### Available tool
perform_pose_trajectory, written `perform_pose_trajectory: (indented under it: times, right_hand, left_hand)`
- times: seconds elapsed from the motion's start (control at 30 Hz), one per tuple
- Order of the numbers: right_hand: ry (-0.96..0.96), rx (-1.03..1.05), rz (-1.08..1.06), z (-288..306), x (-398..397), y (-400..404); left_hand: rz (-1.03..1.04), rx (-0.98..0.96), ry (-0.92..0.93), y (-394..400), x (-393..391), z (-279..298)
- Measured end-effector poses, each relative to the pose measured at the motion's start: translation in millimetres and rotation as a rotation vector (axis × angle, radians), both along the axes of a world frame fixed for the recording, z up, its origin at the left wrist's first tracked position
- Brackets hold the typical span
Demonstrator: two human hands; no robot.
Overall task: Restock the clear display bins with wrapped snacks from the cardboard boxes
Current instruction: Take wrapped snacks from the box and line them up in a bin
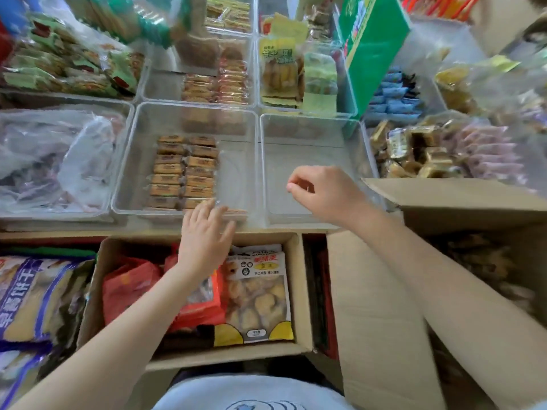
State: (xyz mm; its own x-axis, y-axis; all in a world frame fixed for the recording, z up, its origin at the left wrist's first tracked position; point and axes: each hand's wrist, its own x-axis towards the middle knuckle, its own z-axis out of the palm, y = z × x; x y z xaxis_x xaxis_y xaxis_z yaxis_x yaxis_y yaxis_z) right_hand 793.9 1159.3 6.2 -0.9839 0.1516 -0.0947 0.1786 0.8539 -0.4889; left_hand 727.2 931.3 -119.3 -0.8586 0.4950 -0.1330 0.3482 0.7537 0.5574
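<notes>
Left hand spread flat, fingertips on the near rim of the half-filled clear bin, just beside two rows of wrapped brown snack bars; the rows run away from the person. Right hand loosely curled over the empty clear bin, holding nothing visible. Cardboard box of snack bags sits below, nearer the left hand.

Two clear bins and an open box before us

We see brown wrapped snacks in two neat columns in the clear bin just beyond our left fingertips; the bare bin sits under our right fingers, the cardboard box of bagged snacks nearer than both.
</notes>
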Motion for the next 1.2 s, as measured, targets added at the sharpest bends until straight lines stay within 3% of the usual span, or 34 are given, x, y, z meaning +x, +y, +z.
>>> perform_pose_trajectory:
  times: [0.17, 0.27, 0.4, 0.53, 0.7, 0.93, 1.03, 1.2]
  right_hand:
    - [0.259, -0.004, -0.228, 16, 106, 70]
    - [0.250, -0.055, -0.356, -1, 158, 107]
    - [-0.039, -0.087, -0.299, -45, 198, 132]
    - [-0.420, 0.019, -0.120, -104, 206, 146]
    - [-0.746, 0.140, 0.076, -157, 211, 151]
    - [-0.915, 0.174, 0.215, -161, 214, 152]
    - [-0.909, -0.062, 0.129, -137, 206, 172]
    - [-0.750, -0.865, -0.125, -58, 196, 209]
  left_hand:
    - [-0.154, 0.337, -0.316, 103, 116, 50]
    - [-0.226, 0.416, -0.458, 149, 169, 68]
    - [-0.161, 0.493, -0.575, 184, 206, 65]
    - [-0.059, 0.609, -0.658, 189, 210, 57]
    - [-0.034, 0.575, -0.698, 187, 207, 61]
    - [-0.004, 0.586, -0.691, 189, 214, 69]
    - [-0.014, 0.576, -0.694, 189, 213, 69]
    - [-0.067, 0.516, -0.652, 189, 204, 74]
